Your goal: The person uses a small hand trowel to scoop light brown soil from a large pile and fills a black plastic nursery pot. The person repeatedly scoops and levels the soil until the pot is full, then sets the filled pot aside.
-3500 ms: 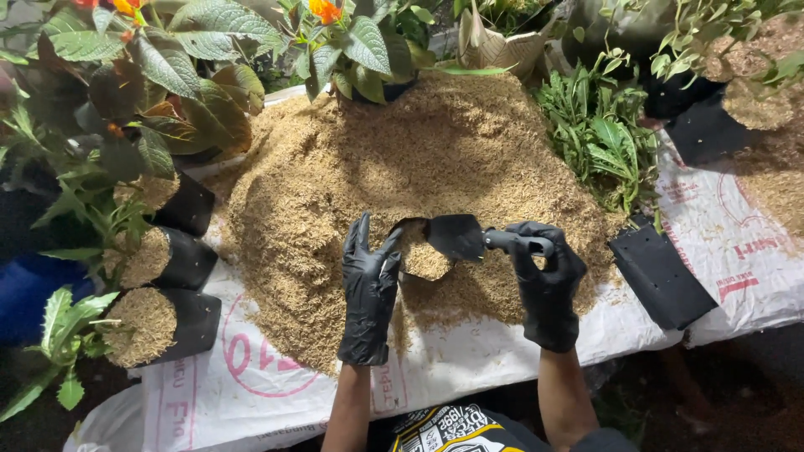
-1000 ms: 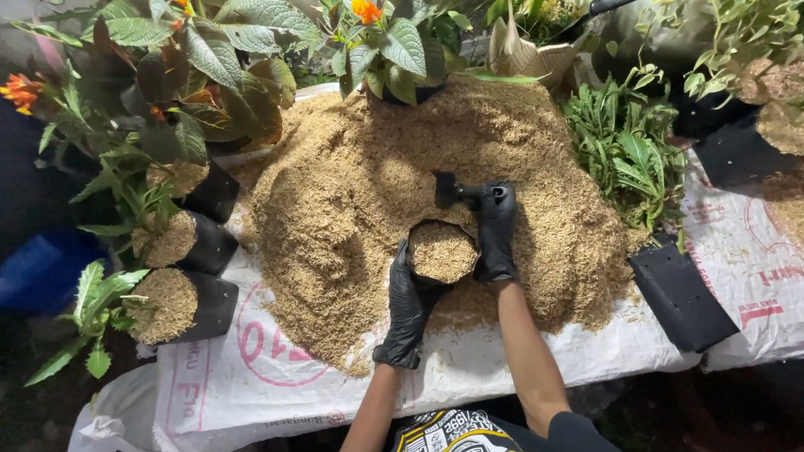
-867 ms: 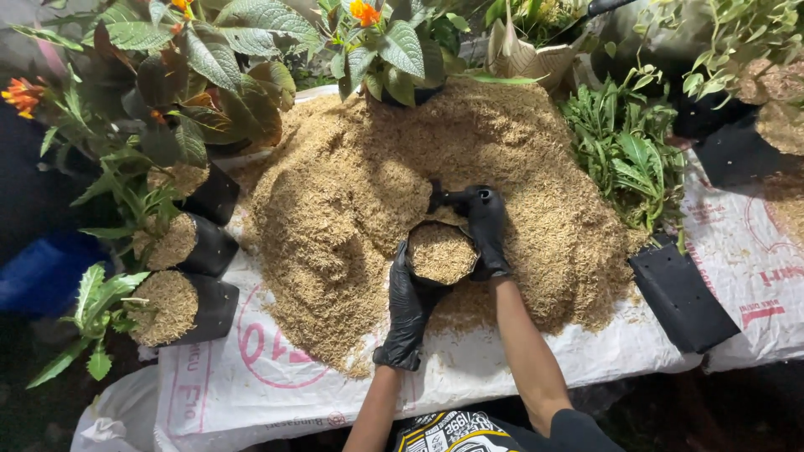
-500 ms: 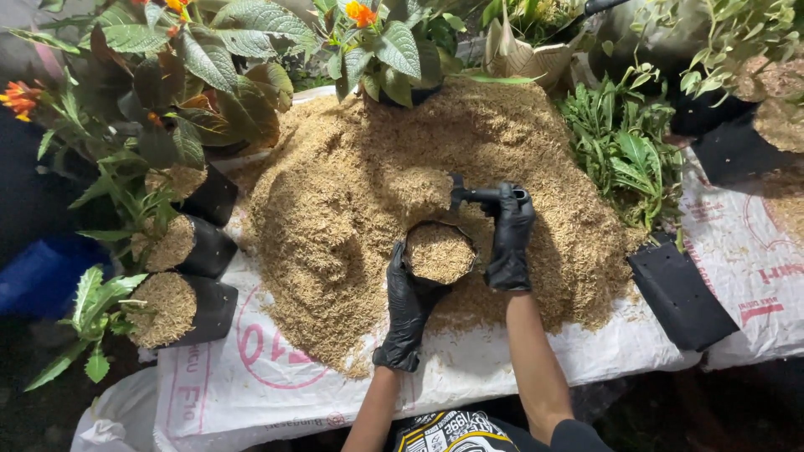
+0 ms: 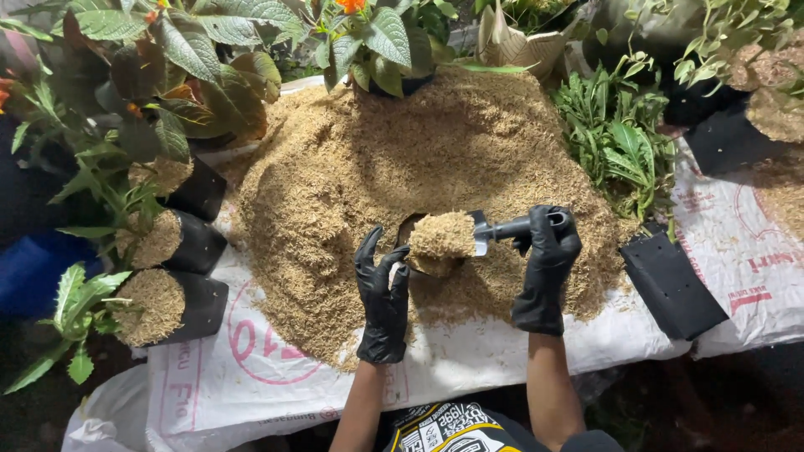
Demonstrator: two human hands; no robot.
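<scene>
My left hand [image 5: 383,293], in a black glove, grips the rim of a small black planting bag [image 5: 408,228] that stands in a big pile of tan husk [image 5: 360,159]. My right hand [image 5: 544,268], also gloved in black, is closed on the handle of a dark scoop [image 5: 496,228]. The scoop blade holds a heaped load of husk [image 5: 441,234] right over the bag's mouth and hides most of the bag. The hands are about a hand's width apart.
The pile lies on white printed sacks [image 5: 502,360]. Three husk-filled black bags with plants [image 5: 155,293] lie at the left. An empty flat black bag [image 5: 670,280] lies at the right. Green leafy plants [image 5: 620,142] and orange-flowered plants [image 5: 377,42] ring the pile.
My right hand has moved off the bag's rim to the right and now holds a heaped scoop over the bag. My left hand has kept its grip on the bag.
</scene>
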